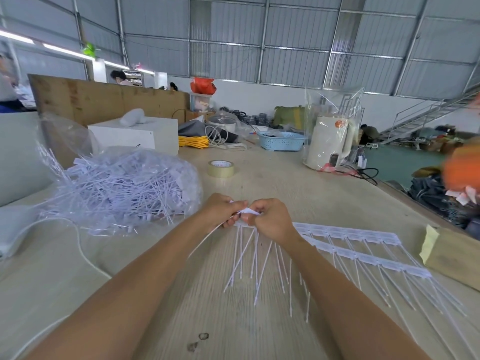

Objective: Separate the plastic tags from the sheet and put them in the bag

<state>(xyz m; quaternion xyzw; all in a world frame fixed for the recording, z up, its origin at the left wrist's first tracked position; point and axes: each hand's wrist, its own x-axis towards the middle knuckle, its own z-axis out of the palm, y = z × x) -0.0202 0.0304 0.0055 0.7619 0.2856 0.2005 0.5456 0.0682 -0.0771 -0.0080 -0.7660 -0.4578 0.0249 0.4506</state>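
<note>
**Both hands pinch at the sheet's left end**

Two bare forearms reach out over the pale table [298, 178], meeting above its middle. The left hand [220, 210] has its fingers curled round a white tag [248, 210], whose thin tail trails back down toward the left forearm. The right hand [271, 219] is curled tight on the left end of the sheet [348, 233], touching the left hand at the fingertips. From under the right hand the sheet runs off to the right in two rows of joined tags, their long thin tails fanned toward the near edge of the table.

Left of the hands, well apart from the sheet, lies a clear bag [114, 185] heaped with loose white tags, some spilling at its mouth. Beyond the hands sits a tape roll [221, 168]. Farther back stands a blue basket [281, 141]; its contents are too small to tell.
</note>
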